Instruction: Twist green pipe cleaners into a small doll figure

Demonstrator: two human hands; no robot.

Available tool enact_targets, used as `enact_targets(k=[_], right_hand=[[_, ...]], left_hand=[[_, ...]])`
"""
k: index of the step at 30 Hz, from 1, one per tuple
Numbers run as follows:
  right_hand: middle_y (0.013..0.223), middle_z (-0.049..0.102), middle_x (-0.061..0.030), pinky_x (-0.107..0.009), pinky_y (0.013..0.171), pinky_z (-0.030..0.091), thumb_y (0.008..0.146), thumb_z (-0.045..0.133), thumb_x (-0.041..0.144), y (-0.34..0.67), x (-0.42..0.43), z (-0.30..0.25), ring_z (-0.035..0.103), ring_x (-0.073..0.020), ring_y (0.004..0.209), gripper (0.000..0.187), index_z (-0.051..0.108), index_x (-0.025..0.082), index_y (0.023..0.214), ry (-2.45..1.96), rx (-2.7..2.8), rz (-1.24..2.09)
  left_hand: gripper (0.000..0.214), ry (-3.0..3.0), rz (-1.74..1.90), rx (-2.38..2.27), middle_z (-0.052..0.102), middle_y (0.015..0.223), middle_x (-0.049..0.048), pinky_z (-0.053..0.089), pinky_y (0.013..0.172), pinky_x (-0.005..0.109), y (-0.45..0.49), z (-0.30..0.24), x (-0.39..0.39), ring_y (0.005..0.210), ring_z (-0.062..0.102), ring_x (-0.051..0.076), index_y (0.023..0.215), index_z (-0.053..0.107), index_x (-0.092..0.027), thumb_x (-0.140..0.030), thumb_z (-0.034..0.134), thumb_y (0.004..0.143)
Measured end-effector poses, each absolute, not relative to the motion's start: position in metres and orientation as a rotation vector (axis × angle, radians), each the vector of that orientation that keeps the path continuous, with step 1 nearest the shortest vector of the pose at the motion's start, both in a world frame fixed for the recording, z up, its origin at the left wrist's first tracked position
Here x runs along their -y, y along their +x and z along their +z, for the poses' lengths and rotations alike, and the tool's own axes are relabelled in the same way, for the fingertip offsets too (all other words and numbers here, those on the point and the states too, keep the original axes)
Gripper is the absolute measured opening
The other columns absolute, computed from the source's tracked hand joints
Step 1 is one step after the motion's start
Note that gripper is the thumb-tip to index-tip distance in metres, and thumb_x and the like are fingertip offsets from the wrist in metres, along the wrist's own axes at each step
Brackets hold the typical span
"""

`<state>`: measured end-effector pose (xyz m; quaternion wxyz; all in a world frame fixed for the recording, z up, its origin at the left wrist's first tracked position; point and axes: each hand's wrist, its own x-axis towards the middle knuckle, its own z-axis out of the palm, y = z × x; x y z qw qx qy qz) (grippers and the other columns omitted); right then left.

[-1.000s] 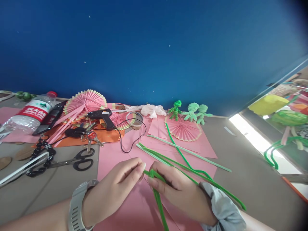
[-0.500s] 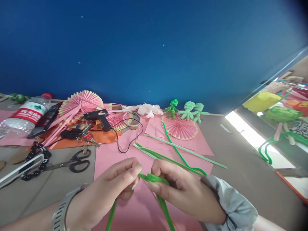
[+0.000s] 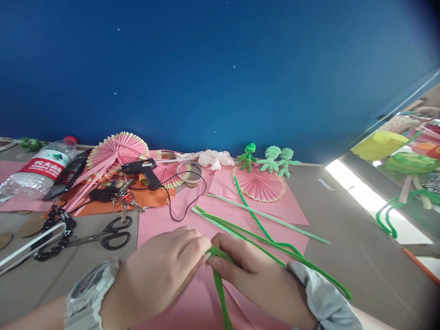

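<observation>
A blue panel (image 3: 220, 68) stands behind a grey surface (image 3: 332, 208). Pink sheets (image 3: 158, 229) overlap on the surface, and two hands are just above them. The right hand (image 3: 256, 272) pinches a green stem (image 3: 220, 291) between thumb and fingers; the left hand (image 3: 161, 270) is closed against it, fingertips partly hidden. At far left, one clear bottle (image 3: 44, 167) lies tilted, red-capped with a red-and-white label; whether it holds liquid I cannot tell. At least three pink pleated fans (image 3: 259, 183) with pale yellow edges lie toward the back. The held stem is bright green and fuzzy, kinked at the fingertips, its lower length hanging in front of the sheets. Four or more loose stems (image 3: 347, 293), bright and pale green, cross the paper behind the right hand. Then come one pair of scissors (image 3: 90, 239), one black glue gun (image 3: 146, 169), three green twisted figures (image 3: 271, 158) and a bunch of keys (image 3: 128, 198).
</observation>
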<state>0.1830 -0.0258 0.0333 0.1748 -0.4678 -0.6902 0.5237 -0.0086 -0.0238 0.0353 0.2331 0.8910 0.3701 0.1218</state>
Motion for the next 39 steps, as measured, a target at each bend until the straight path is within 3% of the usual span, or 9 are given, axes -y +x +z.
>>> enact_targets(k=[5, 12, 17, 24, 31, 39], right_hand=[[0.060, 0.040, 0.0059, -0.021, 0.053, 0.031, 0.090, 0.042, 0.030, 0.181, 0.027, 0.034, 0.037, -0.0090, 0.057, 0.021, 0.044, 0.020, 0.071, -1.390, 1.900, 1.513], [0.053, 0.037, 0.0067, -0.023, 0.050, 0.032, 0.094, 0.029, 0.030, 0.176, 0.037, 0.035, 0.036, -0.0091, 0.048, 0.026, 0.036, 0.022, 0.070, -1.306, 1.648, 1.735], [0.052, 0.032, 0.0069, -0.024, 0.048, 0.028, 0.092, 0.034, 0.038, 0.170, 0.044, 0.033, 0.030, -0.0097, 0.047, 0.030, 0.030, 0.022, 0.067, -1.252, 1.478, 1.759], [0.052, 0.030, 0.0068, -0.026, 0.047, 0.024, 0.086, 0.040, 0.053, 0.164, 0.051, 0.026, 0.027, -0.0106, 0.047, 0.034, 0.035, 0.023, 0.072, -1.087, 1.264, 1.848], [0.052, 0.032, 0.0077, -0.022, 0.049, 0.025, 0.090, 0.040, 0.044, 0.174, 0.039, 0.026, 0.028, -0.0078, 0.048, 0.030, 0.040, 0.020, 0.072, -1.111, 1.335, 1.881], [0.050, 0.028, 0.0093, -0.021, 0.046, 0.022, 0.087, 0.043, 0.044, 0.167, 0.031, 0.018, 0.026, -0.0067, 0.045, 0.030, 0.039, 0.020, 0.069, -1.222, 1.246, 1.726]], left_hand=[[0.022, 2.744, 0.275, -1.082, 0.056, 0.084, 0.0033, 0.045, 0.062, 0.032, -0.009, 0.028, 0.021, 0.072, 0.055, 0.019, 0.097, 0.048, -0.019, -0.009, 0.031, 0.087], [0.026, 3.107, 0.606, -0.940, 0.061, 0.076, 0.0069, 0.046, 0.059, 0.031, -0.007, 0.023, 0.017, 0.070, 0.057, 0.020, 0.088, 0.052, -0.013, -0.007, 0.028, 0.088], [0.022, 3.113, 0.792, -0.972, 0.061, 0.069, 0.0059, 0.046, 0.059, 0.030, -0.005, 0.020, 0.019, 0.064, 0.057, 0.018, 0.089, 0.054, -0.011, -0.008, 0.032, 0.088], [0.026, 3.004, 0.954, -0.908, 0.066, 0.075, 0.0068, 0.045, 0.063, 0.030, -0.009, 0.023, 0.020, 0.068, 0.058, 0.018, 0.096, 0.053, -0.012, -0.010, 0.029, 0.090], [0.026, 3.017, 0.742, -0.962, 0.065, 0.080, 0.0061, 0.044, 0.065, 0.031, -0.023, 0.017, 0.003, 0.072, 0.056, 0.018, 0.093, 0.057, -0.014, -0.012, 0.032, 0.089], [0.026, 2.969, 0.426, -1.098, 0.057, 0.068, 0.0021, 0.042, 0.060, 0.028, -0.018, 0.017, 0.001, 0.065, 0.052, 0.016, 0.096, 0.058, -0.016, -0.008, 0.036, 0.086]])
